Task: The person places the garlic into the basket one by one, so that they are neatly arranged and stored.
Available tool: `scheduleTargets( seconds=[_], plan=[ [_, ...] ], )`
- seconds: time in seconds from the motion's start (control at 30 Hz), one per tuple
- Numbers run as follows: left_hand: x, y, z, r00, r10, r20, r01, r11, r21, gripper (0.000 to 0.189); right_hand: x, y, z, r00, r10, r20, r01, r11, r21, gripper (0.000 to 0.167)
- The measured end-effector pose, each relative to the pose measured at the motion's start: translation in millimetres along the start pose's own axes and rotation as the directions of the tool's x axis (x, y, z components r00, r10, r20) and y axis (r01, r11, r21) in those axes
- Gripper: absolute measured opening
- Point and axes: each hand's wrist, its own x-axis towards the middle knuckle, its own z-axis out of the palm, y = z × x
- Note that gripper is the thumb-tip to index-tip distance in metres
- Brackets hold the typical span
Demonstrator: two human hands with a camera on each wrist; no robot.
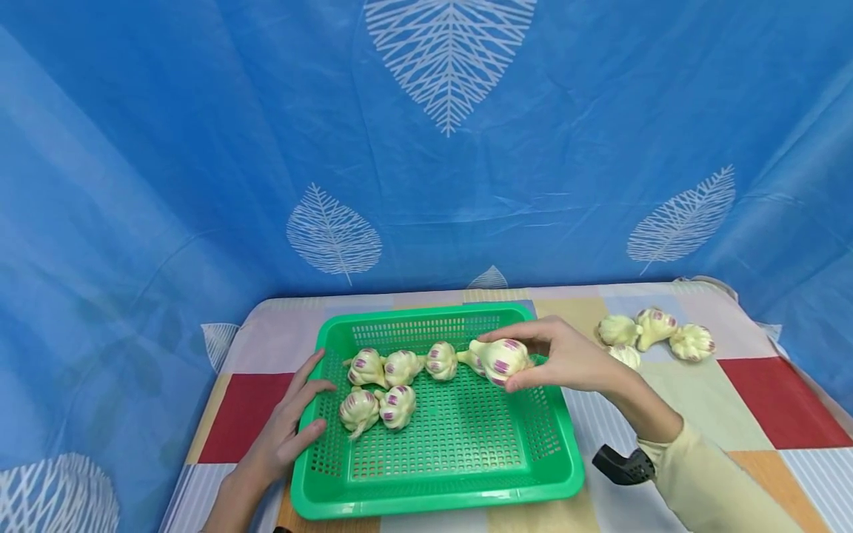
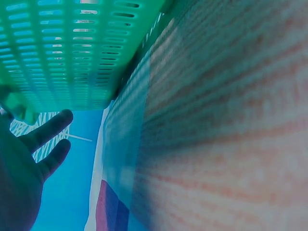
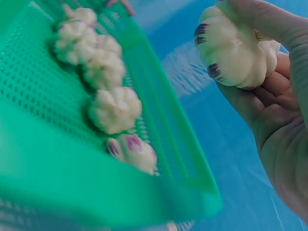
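Note:
A green slotted plastic basket (image 1: 433, 500) stands on the tablecloth with several purple-streaked garlic bulbs (image 1: 397, 406) grouped in its left and back parts. My right hand (image 1: 578, 354) grips one more garlic bulb (image 1: 505, 361) above the basket's right side, thumb on one side and fingers on the other; its stem points left. That bulb (image 3: 236, 53) shows above the rim in the right wrist view. Partly hidden behind it in the head view lies another bulb in the basket. My left hand (image 1: 286, 428) rests at the left rim with fingers extended, and holds no garlic.
More garlic bulbs (image 1: 691, 343) lie in a loose group on the patchwork tablecloth (image 1: 693, 403), right of the basket. A blue curtain with white leaf prints (image 1: 466, 215) hangs behind the table. A black wrist device (image 1: 623, 466) sits by the right sleeve.

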Motion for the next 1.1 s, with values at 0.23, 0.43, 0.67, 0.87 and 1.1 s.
scheduleTargets(
  seconds=[0.23,0.43,0.67,0.87,1.1],
  plan=[
    [1.8,-1.5,1.3,1.000,0.011,0.000,-0.011,1.000,-0.007,0.042,31.1,5.3,10.7,0.987,0.019,0.159,-0.003,0.995,-0.097,0.056],
    [2.5,-2.0,2.3,0.999,0.036,-0.005,-0.036,0.999,-0.001,0.042,54.2,9.2,22.2,0.967,0.045,0.250,0.007,0.979,-0.203,0.063],
    [3.3,-0.8,0.8,0.999,0.054,-0.004,-0.055,0.999,-0.004,0.042,71.4,17.1,45.4,0.914,0.147,0.379,0.012,0.922,-0.386,0.064],
    [1.3,-2.3,-0.1,0.999,0.054,-0.004,-0.054,0.999,-0.002,0.042,81.3,23.8,66.8,0.851,0.153,0.502,0.181,0.811,-0.556,0.054],
    [0.9,-3.7,-0.5,0.999,0.032,0.002,-0.032,0.999,-0.013,0.042,88.5,26.7,85.5,0.766,0.125,0.630,0.488,0.524,-0.698,0.040]
  ],
)
